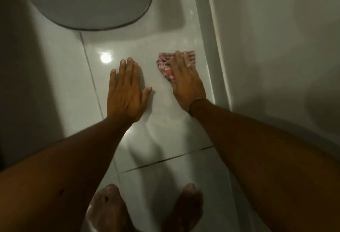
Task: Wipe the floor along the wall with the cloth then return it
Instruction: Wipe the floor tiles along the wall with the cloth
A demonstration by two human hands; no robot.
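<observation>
A red and white patterned cloth (pixel 165 64) lies bunched on the glossy white tiled floor (pixel 165 121), close to the white skirting (pixel 219 77) of the wall on the right. My right hand (pixel 185 82) presses flat on top of the cloth, fingers spread over it, a thin band on the wrist. My left hand (pixel 127 92) rests palm down on the bare tile to the left of the cloth, fingers apart, holding nothing. Much of the cloth is hidden under my right hand.
A round grey-edged white object (pixel 92 2) sits on the floor at the top left. The white wall (pixel 276 47) runs along the right side. A dark shape (pixel 22 66) fills the left edge. My two bare feet (pixel 147 209) stand at the bottom.
</observation>
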